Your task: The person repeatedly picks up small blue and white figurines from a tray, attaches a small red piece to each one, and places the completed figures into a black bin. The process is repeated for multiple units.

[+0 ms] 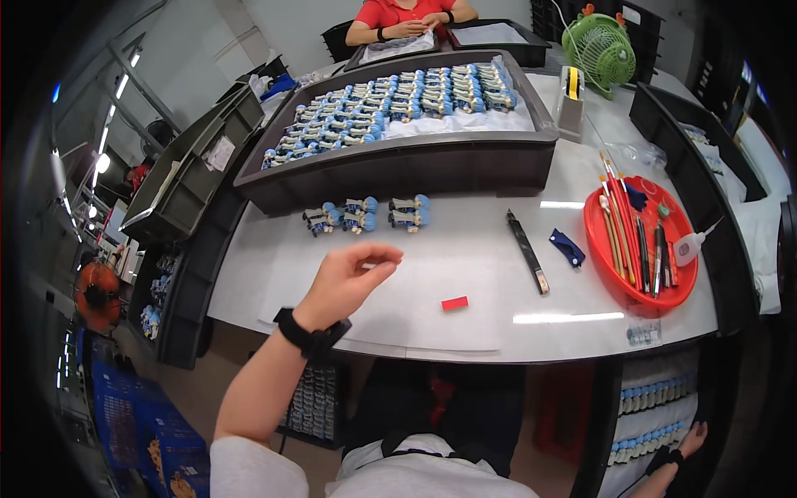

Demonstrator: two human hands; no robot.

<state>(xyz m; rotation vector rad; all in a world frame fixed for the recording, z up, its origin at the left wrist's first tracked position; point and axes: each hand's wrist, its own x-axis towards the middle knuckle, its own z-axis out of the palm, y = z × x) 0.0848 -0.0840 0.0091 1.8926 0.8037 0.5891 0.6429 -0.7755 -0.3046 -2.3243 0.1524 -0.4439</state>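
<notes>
1. Two hands in view. The left hand (349, 278) is raised above the near edge of the white table (490, 249), fingers curled loosely with thumb and forefinger tips close together; whether anything is pinched between them cannot be told. A black wristband sits on that wrist.
2. The right hand (682, 444) hangs low at the lower right, below table level, beside a rack of blue-capped pieces (656, 398); its grip cannot be told.
3. Nearest to the left hand: a row of small blue-and-white figurines (365, 216) lying on the table just beyond it, in front of a large dark tray (415, 162) holding many more of the same.
4. A small red piece (454, 303) lies on the table to the right of the left hand, apart from it.
5. Further right: a black bar-shaped tool (527, 251), a folded blue cloth (567, 247), and a red round tray (610, 274) of brushes and pens.
6. A green fan (599, 46) stands at the far side; another person's hands (411, 27) rest at a tray opposite.
</notes>
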